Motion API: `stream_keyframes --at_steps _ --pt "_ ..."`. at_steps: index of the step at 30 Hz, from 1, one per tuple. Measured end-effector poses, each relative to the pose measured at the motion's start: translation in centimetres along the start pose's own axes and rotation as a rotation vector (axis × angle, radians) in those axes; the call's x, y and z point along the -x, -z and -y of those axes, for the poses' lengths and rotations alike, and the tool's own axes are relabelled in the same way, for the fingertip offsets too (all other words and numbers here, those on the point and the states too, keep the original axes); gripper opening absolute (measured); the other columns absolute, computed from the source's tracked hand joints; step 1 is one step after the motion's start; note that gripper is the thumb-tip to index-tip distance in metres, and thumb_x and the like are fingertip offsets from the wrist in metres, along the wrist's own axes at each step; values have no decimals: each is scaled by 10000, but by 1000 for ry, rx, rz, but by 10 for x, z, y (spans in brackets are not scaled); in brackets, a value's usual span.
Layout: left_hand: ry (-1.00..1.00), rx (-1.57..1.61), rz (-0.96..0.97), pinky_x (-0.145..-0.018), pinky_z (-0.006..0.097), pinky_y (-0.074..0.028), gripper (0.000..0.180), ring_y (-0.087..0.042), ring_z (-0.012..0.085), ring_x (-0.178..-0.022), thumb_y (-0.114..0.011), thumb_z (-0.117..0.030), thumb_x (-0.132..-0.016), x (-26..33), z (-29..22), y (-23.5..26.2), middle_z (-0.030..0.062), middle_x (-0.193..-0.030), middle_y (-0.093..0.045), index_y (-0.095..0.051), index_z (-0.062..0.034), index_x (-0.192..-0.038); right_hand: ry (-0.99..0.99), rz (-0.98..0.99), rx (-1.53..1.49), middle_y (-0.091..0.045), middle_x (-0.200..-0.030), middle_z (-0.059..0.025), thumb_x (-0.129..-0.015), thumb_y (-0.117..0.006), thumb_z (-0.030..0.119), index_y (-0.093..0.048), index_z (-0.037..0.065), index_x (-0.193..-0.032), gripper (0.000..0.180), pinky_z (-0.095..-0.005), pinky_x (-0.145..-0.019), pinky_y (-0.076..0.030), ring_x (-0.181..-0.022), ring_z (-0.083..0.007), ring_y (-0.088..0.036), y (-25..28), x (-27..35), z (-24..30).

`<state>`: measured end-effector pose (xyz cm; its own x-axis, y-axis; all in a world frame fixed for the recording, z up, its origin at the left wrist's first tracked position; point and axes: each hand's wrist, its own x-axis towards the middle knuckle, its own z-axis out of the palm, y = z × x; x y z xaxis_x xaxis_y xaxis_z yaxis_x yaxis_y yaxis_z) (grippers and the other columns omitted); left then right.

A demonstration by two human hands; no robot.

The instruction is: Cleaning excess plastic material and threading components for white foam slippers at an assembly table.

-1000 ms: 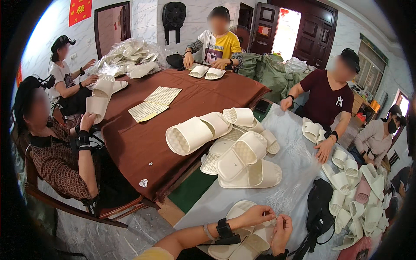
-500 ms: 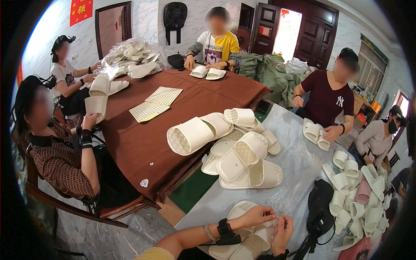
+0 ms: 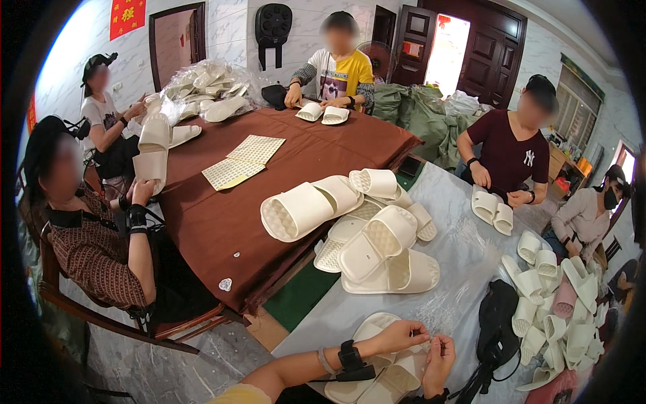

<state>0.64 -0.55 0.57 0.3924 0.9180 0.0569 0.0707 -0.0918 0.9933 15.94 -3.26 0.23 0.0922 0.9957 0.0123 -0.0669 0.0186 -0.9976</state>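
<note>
Above a pair of cream slide slippers [image 3: 397, 382] at the near edge of the table, my two hands meet. My left hand [image 3: 398, 335] reaches in with its thumb and fingertips pinched together. Close beside it, my right hand [image 3: 439, 362] is curled, fingertips bent towards the left ones. Whatever lies between the fingertips is too small to make out. Partly hidden under my left forearm and hands, the pair of slippers rests on the plastic-covered tabletop [image 3: 323, 320]. Just beyond it sits a loose stack of more cream slippers [image 3: 387, 246].
A black bag [image 3: 496, 323] lies right of my hands, beside a heap of cream slippers [image 3: 555, 323] with one pink one. Sticker sheets [image 3: 232, 174] lie on the brown cloth [image 3: 316, 145]. Several co-workers sit around, some handling slippers; bagged slippers [image 3: 205, 84] stand at the far left.
My hands hold nearly the same pose. At the right, the co-worker in dark red has brought both hands in over a pair of slippers; the far-left co-worker's hands have shifted slightly.
</note>
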Motion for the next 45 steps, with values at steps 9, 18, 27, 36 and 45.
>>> stream_keyframes --at_steps 9,18,27,36,45 --pt "4 6 -5 -638 253 -416 260 -498 99 -696 -546 -275 -863 1 4 1 37 -750 -587 -584 -23 -917 37 -13 -19 -453 -668 29 -868 -526 134 -518 29 -872 105 -166 -427 -252 -487 -12 -326 -4 2 3" --pt "-6 27 -16 -644 260 -424 258 -518 105 -707 -550 -267 -860 -2 9 -2 49 -761 -601 -586 -18 -914 43 9 34 -444 -654 36 -875 -516 139 -517 33 -868 106 -174 -423 -242 -476 -14 -320 -4 1 3" --pt "-20 -8 -64 -612 284 -425 241 -542 158 -644 -578 -262 -828 3 1 0 78 -717 -609 -589 -24 -862 -26 17 69 -410 -608 41 -883 -506 164 -505 36 -888 128 -175 -420 -231 -466 -14 -315 -5 5 7" --pt "-3 -22 -23 -640 280 -428 265 -533 139 -695 -547 -276 -850 2 -2 3 75 -767 -609 -591 -21 -909 -23 -2 45 -406 -612 41 -888 -500 160 -506 39 -878 122 -172 -423 -245 -469 -14 -304 -8 4 9" --pt "-16 -7 -21 -649 281 -432 269 -541 144 -700 -548 -275 -850 2 -2 2 82 -774 -611 -590 -19 -916 -10 -47 14 -404 -613 43 -882 -507 150 -505 44 -866 107 -169 -424 -245 -476 -11 -316 -9 4 9"
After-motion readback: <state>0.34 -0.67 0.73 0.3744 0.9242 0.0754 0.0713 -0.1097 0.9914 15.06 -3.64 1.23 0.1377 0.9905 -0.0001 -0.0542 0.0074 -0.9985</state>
